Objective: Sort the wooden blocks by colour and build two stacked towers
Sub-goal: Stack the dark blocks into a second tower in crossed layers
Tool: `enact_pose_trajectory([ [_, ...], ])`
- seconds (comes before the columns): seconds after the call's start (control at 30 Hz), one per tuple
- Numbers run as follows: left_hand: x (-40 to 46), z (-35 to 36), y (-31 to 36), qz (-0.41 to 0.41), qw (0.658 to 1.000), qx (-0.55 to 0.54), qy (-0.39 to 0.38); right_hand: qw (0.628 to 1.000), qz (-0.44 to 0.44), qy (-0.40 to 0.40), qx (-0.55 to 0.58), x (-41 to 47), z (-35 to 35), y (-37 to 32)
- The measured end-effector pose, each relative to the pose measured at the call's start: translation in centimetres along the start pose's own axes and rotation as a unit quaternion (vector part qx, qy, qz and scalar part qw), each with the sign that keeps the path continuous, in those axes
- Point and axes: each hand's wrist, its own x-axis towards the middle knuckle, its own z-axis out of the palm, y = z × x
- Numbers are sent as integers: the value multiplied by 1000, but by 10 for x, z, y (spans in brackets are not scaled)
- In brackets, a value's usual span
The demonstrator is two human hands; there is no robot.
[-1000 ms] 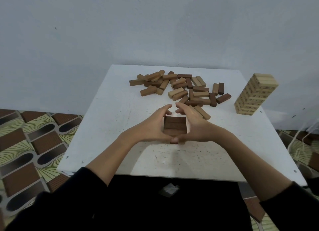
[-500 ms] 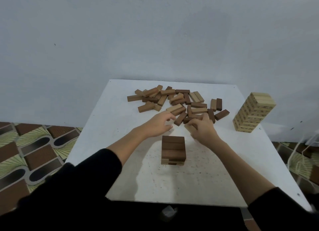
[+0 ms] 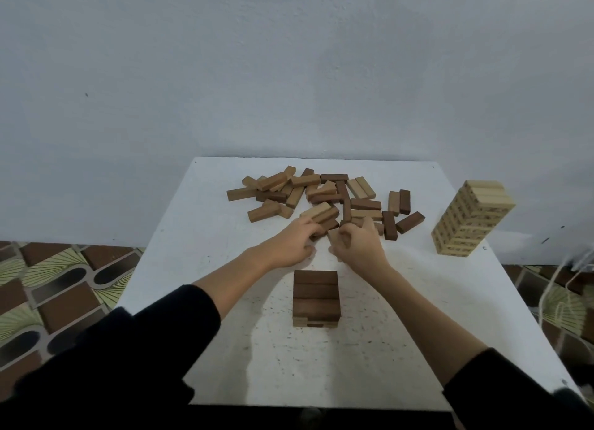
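Head view: both hands are reaching into the pile (image 3: 324, 198) beyond the dark tower (image 3: 316, 297). The left hand (image 3: 294, 244) is gripping a dark block (image 3: 328, 226). The right hand (image 3: 358, 246) is curling round a light block (image 3: 334, 236).

White speckled table (image 3: 205, 236) against pale grey wall (image 3: 289, 69), patterned floor (image 3: 54, 288).

Bare table (image 3: 193, 268) flanks the dark tower (image 3: 316, 297); block pile (image 3: 321, 198) crowds behind.

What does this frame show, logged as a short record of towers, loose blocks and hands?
dark tower: short, front centre of the table, untouched
light tower: tall, right side of the table
loose blocks: mixed pile, far half
left hand: fingers curled on blocks at pile's near edge
right hand: fingers curled at pile's near edge; its hold unclear
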Motion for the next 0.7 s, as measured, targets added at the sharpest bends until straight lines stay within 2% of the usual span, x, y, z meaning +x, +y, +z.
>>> enact_pose_trajectory([
  [0.17, 3, -3, -3, -28, 999, -15, 25, 999, 3, 0, 48, 3, -4, -4],
  [0.3, 8, -5, 0, -41, 999, -31, 16, 996, -13, -68, 60, 3, -9, -1],
  [0.47, 10, -6, -2, -28, 999, -33, -11, 988, -59, -140, -29, -1, -9, 3],
  [0.57, 11, -6, -3, -27, 999, -23, -19, 989, -63, -134, -24, 2, -6, 7],
  [0.7, 11, -6, -4, -31, 999, -36, -3, 993, -84, -81, -17, 3, -3, 11],
])
